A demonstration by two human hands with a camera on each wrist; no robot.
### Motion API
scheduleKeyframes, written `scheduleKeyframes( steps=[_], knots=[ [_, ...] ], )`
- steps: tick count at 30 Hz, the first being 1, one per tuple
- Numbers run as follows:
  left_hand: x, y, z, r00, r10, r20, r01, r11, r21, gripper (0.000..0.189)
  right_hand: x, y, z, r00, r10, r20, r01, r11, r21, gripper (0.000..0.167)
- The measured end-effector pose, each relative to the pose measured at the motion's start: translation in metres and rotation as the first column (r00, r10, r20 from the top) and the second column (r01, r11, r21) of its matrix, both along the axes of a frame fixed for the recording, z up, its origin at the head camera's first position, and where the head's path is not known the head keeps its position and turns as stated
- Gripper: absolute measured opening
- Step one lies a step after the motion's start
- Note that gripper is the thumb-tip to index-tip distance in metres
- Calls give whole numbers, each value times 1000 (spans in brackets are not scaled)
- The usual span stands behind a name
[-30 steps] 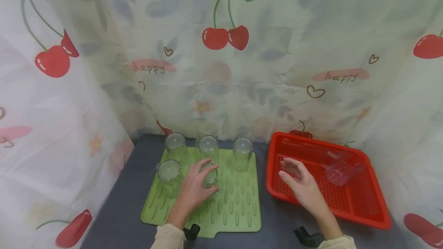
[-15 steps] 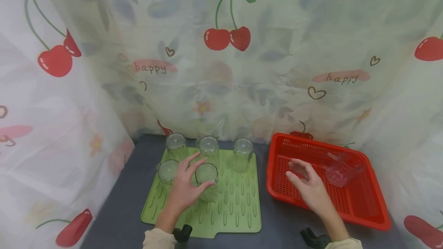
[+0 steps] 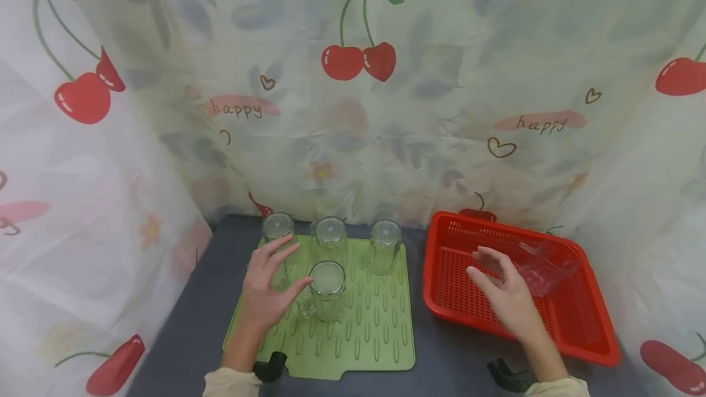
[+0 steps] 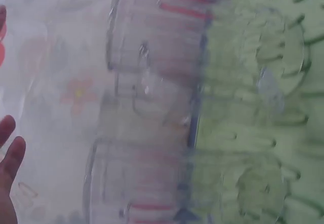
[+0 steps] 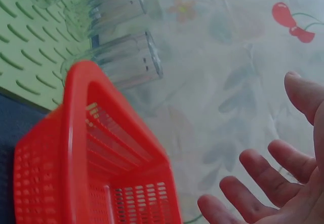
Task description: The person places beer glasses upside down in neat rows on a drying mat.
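Observation:
My left hand (image 3: 265, 299) hovers over the left part of a green drying mat (image 3: 380, 339), fingers spread and holding nothing. Just right of its thumb a clear glass mug (image 3: 329, 293) stands upside down, its handle toward the hand. Behind stand more upturned glasses: one at the back left (image 3: 278, 225), a back middle mug (image 3: 331, 241) and a right one (image 3: 385, 247). Another glass to the left is mostly hidden by the left hand. Over a red plastic basket (image 3: 449, 308) my right hand (image 3: 510, 302) hangs with loosely bent fingers, holding nothing. A clear mug (image 3: 543, 271) lies inside the basket.
A dark grey tabletop (image 3: 187, 329) carries the mat and, to its right, the basket. A patterned curtain (image 3: 419, 115) with cherries encloses the back and sides, close behind the back row of glasses. Black wrist mounts sit below both hands.
My left hand has drawn away to the left from the front middle mug, which stays on the mat. The right hand has shifted slightly right above the basket.

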State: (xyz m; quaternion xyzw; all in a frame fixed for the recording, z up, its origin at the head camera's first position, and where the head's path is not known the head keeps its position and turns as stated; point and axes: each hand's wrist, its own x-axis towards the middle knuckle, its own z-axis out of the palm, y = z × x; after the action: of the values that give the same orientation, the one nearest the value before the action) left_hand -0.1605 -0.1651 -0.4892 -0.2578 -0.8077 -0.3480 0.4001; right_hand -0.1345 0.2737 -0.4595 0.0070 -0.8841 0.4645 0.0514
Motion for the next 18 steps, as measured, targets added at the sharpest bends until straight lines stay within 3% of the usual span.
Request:
scheduleKeyframes(
  steps=[3,8,11,14,18],
  knots=[
    [0,-12,-1,1000,24,-16,-24,1000,12,71,-1,6,5,1000,-10,-10,10,1000,13,63],
    [3,-32,-7,997,60,52,-62,997,42,90,-2,16,10,1000,-25,11,25,1000,10,68],
    [6,-42,-12,990,63,126,-73,994,76,98,-2,20,12,999,-32,9,32,999,12,70],
    [9,-52,-18,976,75,203,-93,992,82,103,-2,23,13,999,-42,-9,42,999,27,70],
    [12,-60,-25,943,110,313,-135,989,60,112,-2,26,15,999,-44,-29,46,998,44,69]
  ],
)
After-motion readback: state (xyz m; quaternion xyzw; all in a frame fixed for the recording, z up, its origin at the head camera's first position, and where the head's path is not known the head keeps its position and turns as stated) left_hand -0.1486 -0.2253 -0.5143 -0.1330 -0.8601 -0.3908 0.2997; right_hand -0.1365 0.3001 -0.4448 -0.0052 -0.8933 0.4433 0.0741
